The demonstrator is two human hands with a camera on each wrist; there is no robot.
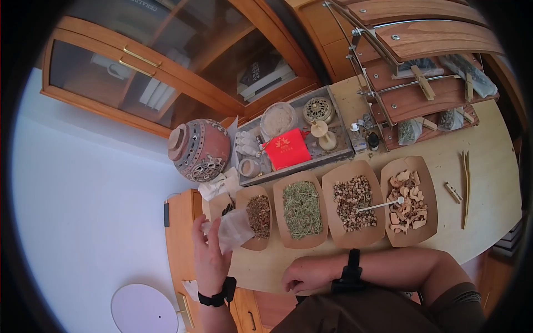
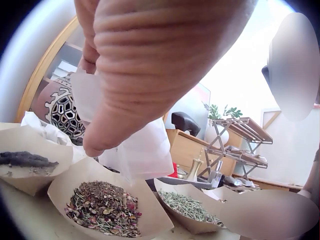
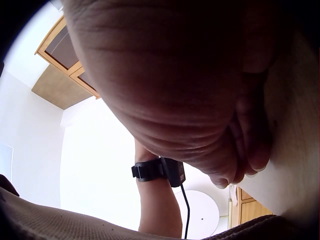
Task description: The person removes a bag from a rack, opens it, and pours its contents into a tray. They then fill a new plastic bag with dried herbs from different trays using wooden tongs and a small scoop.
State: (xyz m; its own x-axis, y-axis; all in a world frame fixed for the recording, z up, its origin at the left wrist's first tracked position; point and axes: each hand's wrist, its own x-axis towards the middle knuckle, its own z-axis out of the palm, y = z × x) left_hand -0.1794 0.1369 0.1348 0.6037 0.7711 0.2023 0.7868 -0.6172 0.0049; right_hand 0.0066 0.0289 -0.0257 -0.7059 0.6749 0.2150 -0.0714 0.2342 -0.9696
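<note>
My left hand [image 1: 212, 261] pinches a translucent white pouch [image 1: 233, 230] over the two leftmost paper trays. In the left wrist view the thumb lies across the pouch [image 2: 145, 152], above a tray of mixed brown and reddish herbs [image 2: 105, 207]. A tray with dark pieces [image 2: 25, 160] sits at its left. At the table's near edge rests my right hand [image 1: 311, 274], fingers loosely curled, holding nothing; the right wrist view shows its curled fingers [image 3: 250, 145] by the tabletop.
Trays of green herb [image 1: 303, 210], chopped pieces [image 1: 355, 202] with a white spoon [image 1: 380, 205], and pale slices [image 1: 408, 205] stand rightward. Behind are a patterned jar [image 1: 202, 150], a grey tray [image 1: 347, 152] and a wooden rack [image 1: 394, 100]. Tweezers [image 1: 465, 191] lie far right.
</note>
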